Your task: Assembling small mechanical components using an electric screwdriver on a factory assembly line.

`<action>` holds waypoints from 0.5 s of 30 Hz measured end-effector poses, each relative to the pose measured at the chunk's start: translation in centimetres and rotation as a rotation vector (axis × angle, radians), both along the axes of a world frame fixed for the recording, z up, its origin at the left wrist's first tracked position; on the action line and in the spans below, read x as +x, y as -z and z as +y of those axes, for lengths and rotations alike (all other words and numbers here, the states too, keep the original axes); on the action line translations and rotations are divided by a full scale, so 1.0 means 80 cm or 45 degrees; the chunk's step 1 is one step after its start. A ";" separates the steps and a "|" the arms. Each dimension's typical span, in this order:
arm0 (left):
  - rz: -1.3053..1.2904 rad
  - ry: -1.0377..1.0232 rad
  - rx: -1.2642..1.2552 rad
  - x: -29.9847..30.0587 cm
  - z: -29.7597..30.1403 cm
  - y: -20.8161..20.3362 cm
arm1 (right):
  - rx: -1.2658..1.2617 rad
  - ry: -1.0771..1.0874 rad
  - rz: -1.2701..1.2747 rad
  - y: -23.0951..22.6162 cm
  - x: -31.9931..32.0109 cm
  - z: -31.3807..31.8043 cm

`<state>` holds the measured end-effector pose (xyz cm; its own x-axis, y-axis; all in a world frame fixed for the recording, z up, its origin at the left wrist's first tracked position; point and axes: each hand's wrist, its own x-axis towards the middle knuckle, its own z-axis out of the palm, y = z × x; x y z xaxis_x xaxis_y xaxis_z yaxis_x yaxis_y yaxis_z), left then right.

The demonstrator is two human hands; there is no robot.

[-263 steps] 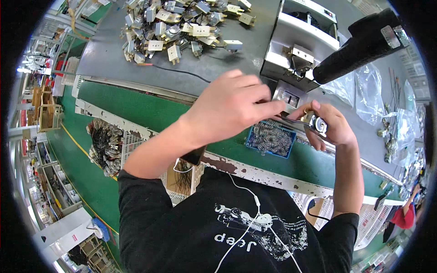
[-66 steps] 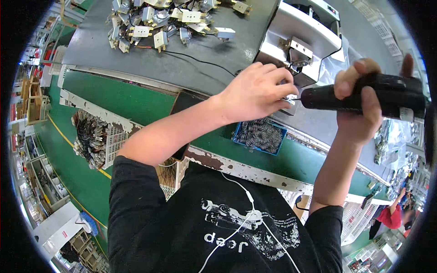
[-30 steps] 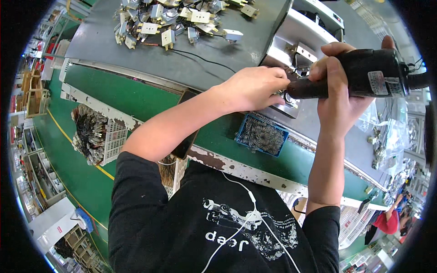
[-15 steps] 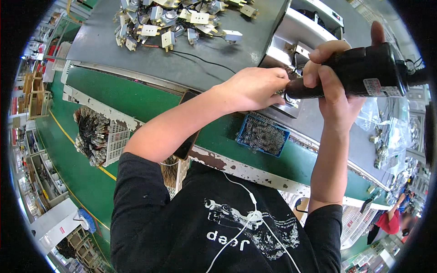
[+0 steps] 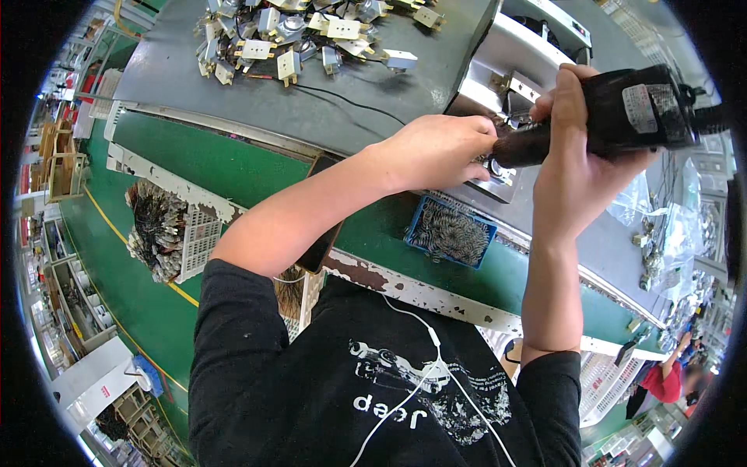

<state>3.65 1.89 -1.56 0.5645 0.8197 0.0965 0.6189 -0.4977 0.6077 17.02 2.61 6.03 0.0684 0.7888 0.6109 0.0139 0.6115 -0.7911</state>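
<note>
My right hand (image 5: 580, 156) is wrapped round a black electric screwdriver (image 5: 630, 109), which lies tilted with its nose toward my left hand. At that nose my left hand (image 5: 443, 152) has its fingers closed together over a small metal part (image 5: 498, 167) at the front of a shiny metal fixture (image 5: 482, 78). The fingers hide most of what they pinch, and the tool's tip is hidden too. More metal blocks (image 5: 525, 87) sit inside the fixture just beyond.
Thermostat-like switches with cream blocks (image 5: 342, 29) lie heaped on the grey bench (image 5: 187, 82), a black wire trailing from them. Below the bench edge is a blue tray of small metal rings (image 5: 451, 232). Clear plastic bags (image 5: 673, 253) lie at right. Someone in red (image 5: 661, 381) is far right.
My right hand has shifted its grip on the screwdriver, its fingers now lower round the body, and the tool has turned slightly. The left hand has stayed nearly still.
</note>
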 end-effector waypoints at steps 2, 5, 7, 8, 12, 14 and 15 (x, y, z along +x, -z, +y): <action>-0.023 0.014 0.026 0.002 0.002 0.007 | 0.127 0.092 0.049 0.006 -0.006 -0.006; -0.066 0.003 0.079 0.006 0.002 0.004 | 0.065 -0.020 0.127 0.007 -0.009 -0.013; 0.024 -0.009 -0.036 0.006 0.000 -0.009 | 0.081 0.016 0.044 0.010 0.000 -0.009; 0.026 0.012 -0.031 0.007 0.000 -0.009 | 0.005 -0.016 0.044 0.009 0.003 -0.009; -0.029 -0.018 0.072 0.008 0.001 0.006 | -0.047 -0.112 -0.131 0.001 0.016 -0.009; -0.121 -0.034 0.116 0.008 -0.001 0.011 | 0.039 -0.189 -0.104 -0.002 0.013 -0.012; -0.122 -0.030 0.119 0.008 -0.004 0.008 | 0.041 -0.184 -0.105 -0.003 0.015 -0.012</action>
